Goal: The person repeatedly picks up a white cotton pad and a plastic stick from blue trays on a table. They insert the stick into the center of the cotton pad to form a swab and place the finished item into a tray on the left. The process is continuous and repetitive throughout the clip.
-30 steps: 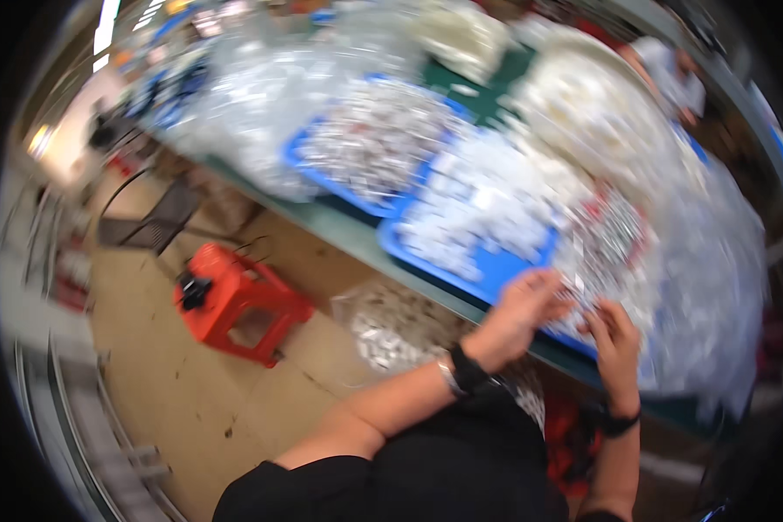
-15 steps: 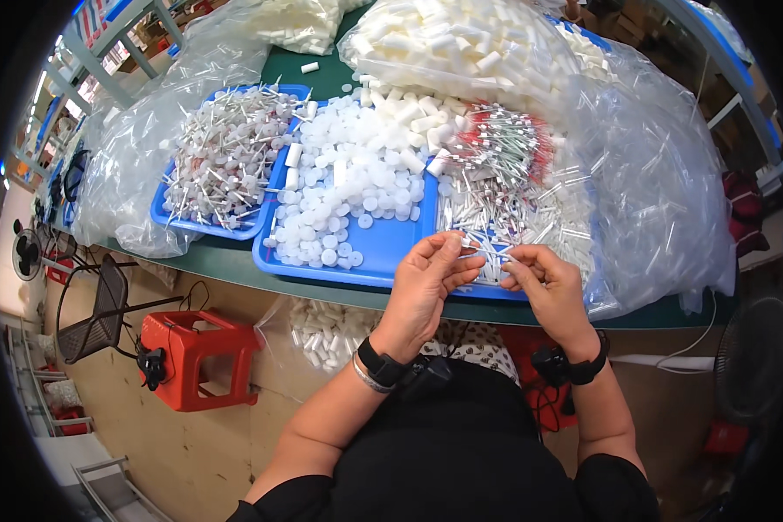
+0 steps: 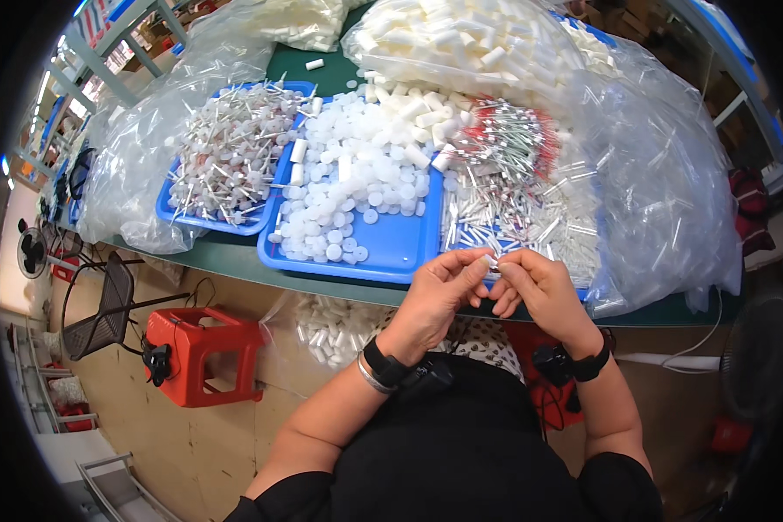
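Observation:
My left hand [image 3: 444, 289] and my right hand [image 3: 541, 291] meet at the front edge of the right-hand tray. Both are closed, fingertips pinched together on a small white piece [image 3: 492, 260]. Fingers cover most of it, so its exact kind does not show. Just beyond them, a blue tray [image 3: 586, 294] holds many thin white tubes [image 3: 544, 230], and a bundle of thin red-and-green pieces with white tips [image 3: 509, 143] lies at its back. Left of my hands is another blue tray [image 3: 391, 244] with translucent white round caps [image 3: 322, 196].
A third blue tray [image 3: 167, 209] at the left is heaped with capped sticks [image 3: 230, 152]. Behind the trays lies a big bag of white cylinders [image 3: 461, 39]. Clear plastic bags [image 3: 661, 191] flank the green table [image 3: 209, 252]. A red stool [image 3: 191, 357] stands at the lower left.
My hands have come together, the right moving left until its fingertips meet the left's. Both have dropped slightly toward me. The view has shifted a little.

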Tool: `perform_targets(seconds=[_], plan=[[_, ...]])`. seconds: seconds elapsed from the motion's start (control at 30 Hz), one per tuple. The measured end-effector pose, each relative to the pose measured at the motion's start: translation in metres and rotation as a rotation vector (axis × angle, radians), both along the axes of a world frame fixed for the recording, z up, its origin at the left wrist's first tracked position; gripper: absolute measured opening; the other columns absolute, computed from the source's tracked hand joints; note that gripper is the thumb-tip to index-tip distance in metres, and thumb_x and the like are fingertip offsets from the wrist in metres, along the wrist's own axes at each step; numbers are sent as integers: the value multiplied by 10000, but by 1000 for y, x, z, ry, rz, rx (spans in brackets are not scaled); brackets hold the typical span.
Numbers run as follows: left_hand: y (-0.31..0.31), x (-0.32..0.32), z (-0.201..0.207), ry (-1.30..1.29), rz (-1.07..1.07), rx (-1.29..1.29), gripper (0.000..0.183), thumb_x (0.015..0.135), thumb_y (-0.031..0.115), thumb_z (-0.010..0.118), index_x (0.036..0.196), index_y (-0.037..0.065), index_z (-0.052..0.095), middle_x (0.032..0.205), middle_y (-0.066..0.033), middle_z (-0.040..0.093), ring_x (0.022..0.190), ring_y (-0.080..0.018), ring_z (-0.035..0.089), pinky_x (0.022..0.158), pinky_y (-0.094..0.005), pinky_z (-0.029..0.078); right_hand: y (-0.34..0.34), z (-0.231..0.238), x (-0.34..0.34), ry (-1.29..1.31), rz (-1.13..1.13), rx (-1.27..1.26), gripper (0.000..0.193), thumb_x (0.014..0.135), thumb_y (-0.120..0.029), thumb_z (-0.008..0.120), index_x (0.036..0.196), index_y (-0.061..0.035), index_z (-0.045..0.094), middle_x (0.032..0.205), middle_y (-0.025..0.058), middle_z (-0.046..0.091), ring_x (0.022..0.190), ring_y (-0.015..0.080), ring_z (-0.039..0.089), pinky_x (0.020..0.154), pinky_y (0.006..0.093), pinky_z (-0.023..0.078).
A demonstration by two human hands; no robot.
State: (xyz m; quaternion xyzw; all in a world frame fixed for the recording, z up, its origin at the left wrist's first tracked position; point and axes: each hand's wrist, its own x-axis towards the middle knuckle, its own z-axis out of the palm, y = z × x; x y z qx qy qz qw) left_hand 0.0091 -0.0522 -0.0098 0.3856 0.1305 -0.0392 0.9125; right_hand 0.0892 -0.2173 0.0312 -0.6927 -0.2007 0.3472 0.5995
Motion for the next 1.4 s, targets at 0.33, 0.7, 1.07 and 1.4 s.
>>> perform_targets(seconds=[0.33,0.7,1.07,1.4], plan=[[176,19,44,-408,702,359,181,986,240,597,993,62,632,706,13,565,627,-79,519,600,-220,425,1,1,11,-546,0,-177,199,955,-111,599,1110,14,595,823,126,678,730,178,682,646,287,521],[198,-6,50,-181,452,795,366,949,179,639,1259,-7,582,1067,-75,672,834,-113,625,711,-240,490,16,3,27,-934,74,-295,167,883,-76,647,1024,12,629,813,152,662,713,283,658,640,354,506],[137,-15,7,-209,-104,1967,185,751,117,725,909,31,683,881,-124,641,889,-330,581,786,-412,484,31,-32,50,-1148,49,-549,96,837,-117,654,843,-27,622,828,140,616,777,354,621,691,443,500],[137,-5,-23,-493,74,1978,101,695,109,659,733,57,581,761,-146,578,819,-349,578,711,-440,468,22,-59,64,-822,-115,-395,89,829,-50,632,816,25,588,671,124,524,601,207,503,575,331,405]])
